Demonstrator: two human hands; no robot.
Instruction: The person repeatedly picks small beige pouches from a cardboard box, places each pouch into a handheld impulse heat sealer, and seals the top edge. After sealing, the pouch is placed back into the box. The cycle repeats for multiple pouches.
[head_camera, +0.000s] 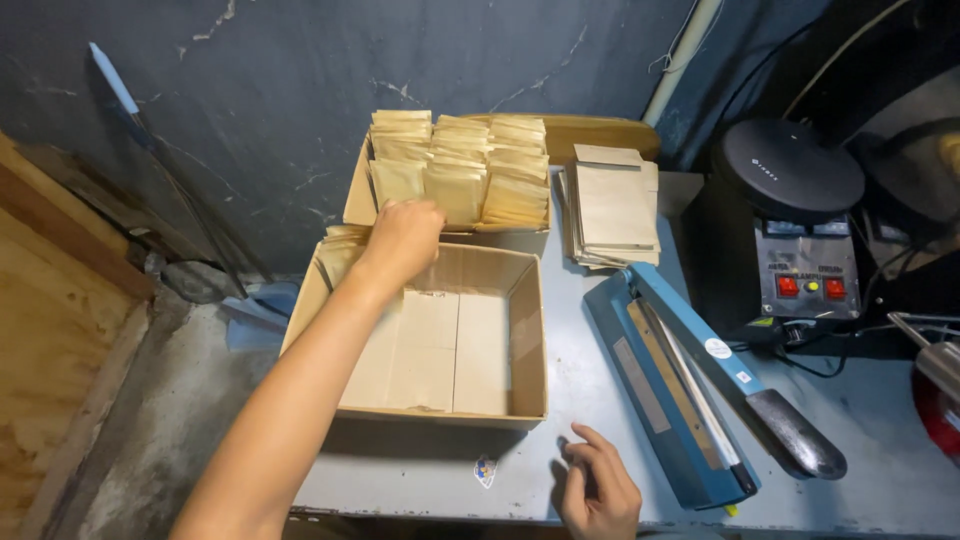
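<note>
- Left hand (402, 238) reaches over the empty carton (525, 340), fingers curled on packed brown pouches (458, 170).
- Right hand (598, 488) rests loosely curled, holding nothing, beside the blue sealer (680, 380).
- Loose pouch stack (612, 205) lies behind the sealer.

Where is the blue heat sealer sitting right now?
In the head view, the blue heat sealer lies on the grey table, right of the empty cardboard box and in front of the loose stack of paper pouches.

Matt brown paper pouches (458, 170) in plain cardboard boxes (528, 330)

tan pouches (460, 170) in box (356, 205), loose stack (612, 205)
</note>
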